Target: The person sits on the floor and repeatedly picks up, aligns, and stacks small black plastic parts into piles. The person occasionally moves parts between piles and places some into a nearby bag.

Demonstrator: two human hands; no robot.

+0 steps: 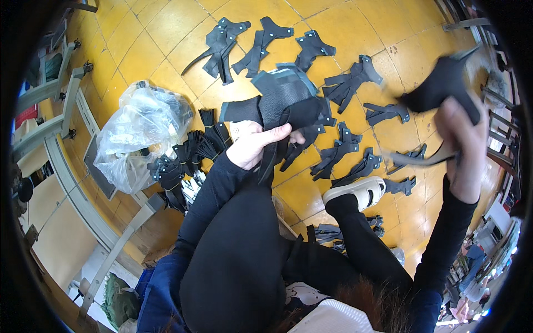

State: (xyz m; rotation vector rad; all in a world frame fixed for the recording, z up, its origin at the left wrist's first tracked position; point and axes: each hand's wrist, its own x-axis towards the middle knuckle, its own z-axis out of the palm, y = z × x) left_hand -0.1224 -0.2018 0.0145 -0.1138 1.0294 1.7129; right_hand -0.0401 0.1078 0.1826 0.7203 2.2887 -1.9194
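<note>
My left hand [252,145] grips a stack of black leather pieces [283,97], thumb pressed on top and strap-like ends hanging below. Out to the right, my right hand [463,147] is raised and blurred by motion, its fingers closed on a black leather piece [438,86] with a long strip trailing to the left. Small piles of similar black cut pieces [222,44] lie in rows on the floor ahead, several with little pale tags. One such pile [355,80] rests between my two hands.
On the left a clear plastic bag [141,133] stands by bundles of black strips [189,155]. Metal table legs [55,127] line the left side. The yellow tiled floor [183,22] spreads ahead. My foot in a cream clog [358,191] is near the piles. A rack [499,127] stands far right.
</note>
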